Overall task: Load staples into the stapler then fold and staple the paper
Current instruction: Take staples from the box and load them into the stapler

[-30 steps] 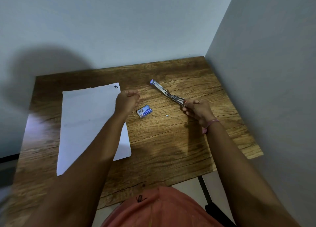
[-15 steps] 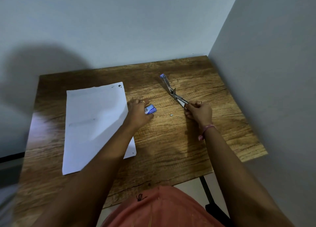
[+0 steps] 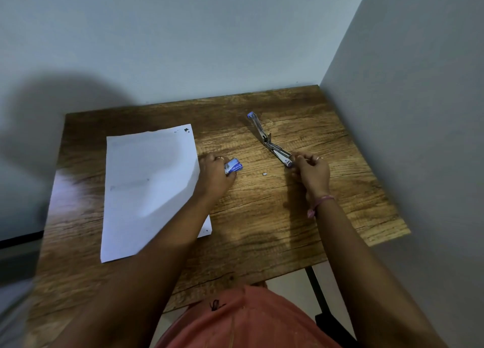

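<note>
Fingers [image 3: 228, 173] of the left hand [image 3: 213, 175] curl around a small blue staple box [image 3: 234, 166] near the middle of the frame, pinching it against the wooden tabletop [image 3: 256, 216]. To the right of centre, the right hand [image 3: 313, 172] grips the near end of a stapler [image 3: 271, 144], its fingers bent around the metal. The stapler is swung wide open: its blue-tipped top arm stretches away toward the upper middle of the frame, while the lower part runs down into the right hand. Between the two hands, a tiny pale scrap, perhaps a bit of staples [image 3: 264, 174], lies alone on the wood. A white sheet of paper [image 3: 146, 190] lies flat in the left half of the frame, just beside the left hand, its right edge passing under the left forearm. A pink band [image 3: 320, 203] circles the right wrist. An orange garment [image 3: 243, 319] fills the bottom centre.
</note>
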The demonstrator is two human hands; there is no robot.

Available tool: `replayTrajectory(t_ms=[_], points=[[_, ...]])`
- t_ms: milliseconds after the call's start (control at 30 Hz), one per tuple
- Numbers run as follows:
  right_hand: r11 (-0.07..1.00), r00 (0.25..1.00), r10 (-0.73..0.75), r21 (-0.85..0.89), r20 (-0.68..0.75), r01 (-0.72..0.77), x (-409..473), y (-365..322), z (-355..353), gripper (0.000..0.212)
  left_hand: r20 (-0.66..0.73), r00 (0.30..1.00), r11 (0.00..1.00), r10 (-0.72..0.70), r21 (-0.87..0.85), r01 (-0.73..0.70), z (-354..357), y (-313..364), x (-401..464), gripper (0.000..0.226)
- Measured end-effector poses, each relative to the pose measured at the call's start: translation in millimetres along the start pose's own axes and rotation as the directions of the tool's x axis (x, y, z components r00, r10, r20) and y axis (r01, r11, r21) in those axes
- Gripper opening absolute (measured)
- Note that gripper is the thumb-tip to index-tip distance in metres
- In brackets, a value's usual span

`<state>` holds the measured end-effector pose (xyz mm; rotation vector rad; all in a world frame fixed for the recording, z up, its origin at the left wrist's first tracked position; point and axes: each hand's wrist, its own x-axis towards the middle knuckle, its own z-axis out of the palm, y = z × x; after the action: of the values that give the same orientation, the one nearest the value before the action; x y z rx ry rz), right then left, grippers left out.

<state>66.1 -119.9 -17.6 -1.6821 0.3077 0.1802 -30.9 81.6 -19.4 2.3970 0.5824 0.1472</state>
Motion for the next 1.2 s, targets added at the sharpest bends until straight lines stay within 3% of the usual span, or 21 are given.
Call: replayTrajectory(t_ms=[133,200,300,367,533,700,867,967,1200], points=[[0.985,0.983,-0.165,-0.063,-0.075,0.160,-24,2,7,0.005,-0.004,1.000,0.999,0.016,-0.033,-0.016,4,-1,-6,0.042],[0.977,0.978,-0.184,-0.090,0.095,0.192,-38,2,14,0.007,-0.015,0.999,0.998,0.047,-0.030,-0.048,5,-2,-10,0.042],[0.973,0.903,-0.095,-0.153,0.419,0.173,-54,4,27,0.003,-0.030,0.996,0.996,0.082,-0.025,-0.083,7,-2,-18,0.042],[0.978,0.867,-0.033,-0.163,0.497,0.131,-60,7,36,0.010,-0.029,0.995,0.995,0.090,-0.038,-0.091,7,-3,-24,0.042],[0.978,0.855,0.060,-0.201,0.515,0.052,-64,11,50,0.005,0.017,0.995,0.988,0.097,-0.119,-0.095,5,-5,-33,0.050],[0.987,0.869,0.059,-0.157,0.491,0.021,-64,10,55,0.010,0.018,0.991,0.968,0.130,-0.217,-0.123,1,-8,-33,0.056],[0.973,0.859,0.094,-0.231,0.504,0.029,-69,6,59,0.022,-0.018,0.985,0.963,0.171,-0.209,-0.170,2,-9,-33,0.047],[0.968,0.860,0.114,-0.251,0.497,0.016,-68,5,59,0.015,-0.030,0.982,0.966,0.189,-0.174,-0.191,2,-10,-33,0.044],[0.985,0.910,0.115,-0.164,0.398,-0.052,-69,10,61,0.014,0.114,0.979,0.960,0.167,-0.246,-0.135,-6,-19,-30,0.058]])
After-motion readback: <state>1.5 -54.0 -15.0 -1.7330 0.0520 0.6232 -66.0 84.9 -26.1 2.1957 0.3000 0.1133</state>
